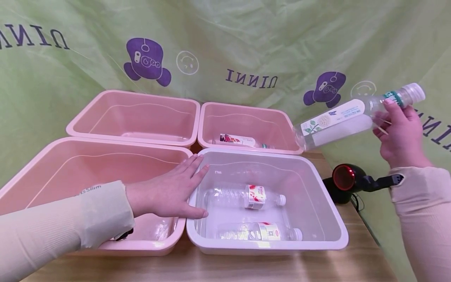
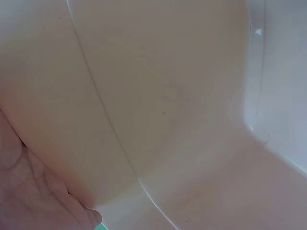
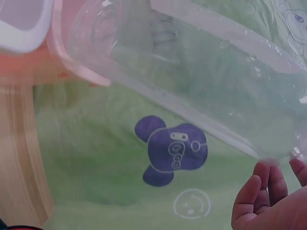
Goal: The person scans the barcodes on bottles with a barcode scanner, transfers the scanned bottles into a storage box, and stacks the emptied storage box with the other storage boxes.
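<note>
My right hand holds a large clear plastic bottle near its neck, up at the right. The bottle is tilted, its white cap up to the right and its base down by the corner of the back right pink bin. In the right wrist view, fingertips touch the clear bottle wall. My left hand lies with straight fingers over the adjoining rims of the front left pink bin and the white bin. Two clear bottles, one farther back and one nearer, lie in the white bin.
Another pink bin stands at the back left. In the back right bin lies a labelled bottle. A black device with a red ring stands right of the white bin on the wooden table. A green printed curtain hangs behind.
</note>
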Motion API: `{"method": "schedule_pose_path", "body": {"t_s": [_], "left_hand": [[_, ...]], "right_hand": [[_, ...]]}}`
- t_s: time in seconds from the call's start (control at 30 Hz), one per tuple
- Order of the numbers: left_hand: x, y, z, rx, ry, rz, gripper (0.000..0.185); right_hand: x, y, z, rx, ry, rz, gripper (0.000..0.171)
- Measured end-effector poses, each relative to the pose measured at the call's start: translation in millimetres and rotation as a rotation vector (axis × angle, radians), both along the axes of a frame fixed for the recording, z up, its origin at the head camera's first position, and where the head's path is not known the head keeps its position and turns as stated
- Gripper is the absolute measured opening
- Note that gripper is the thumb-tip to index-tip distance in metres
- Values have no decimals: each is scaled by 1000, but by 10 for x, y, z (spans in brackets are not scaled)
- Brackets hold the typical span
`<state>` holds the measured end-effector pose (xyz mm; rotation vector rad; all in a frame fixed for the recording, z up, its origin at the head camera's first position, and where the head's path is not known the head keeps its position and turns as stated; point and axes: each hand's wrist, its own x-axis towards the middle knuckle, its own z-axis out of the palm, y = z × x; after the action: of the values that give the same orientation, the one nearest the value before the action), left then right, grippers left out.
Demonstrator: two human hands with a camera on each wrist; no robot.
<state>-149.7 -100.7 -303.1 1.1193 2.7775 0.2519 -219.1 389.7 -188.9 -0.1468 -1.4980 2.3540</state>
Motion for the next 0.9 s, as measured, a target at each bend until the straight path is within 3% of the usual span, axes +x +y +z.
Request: {"method": "schedule_pose_path", "body": {"t_s": [0.33, 0.57, 0.9], "left_hand": [[3, 4, 3, -11, 3, 4, 108], [20, 0, -39, -3, 5, 1, 107], [15, -2, -30, 2, 19, 3, 106]], "right_hand": [[27, 158, -25, 94, -51, -68, 46], [56, 239, -131, 249, -128, -102, 52], [12, 333, -230, 484, -218, -64, 42]]}}
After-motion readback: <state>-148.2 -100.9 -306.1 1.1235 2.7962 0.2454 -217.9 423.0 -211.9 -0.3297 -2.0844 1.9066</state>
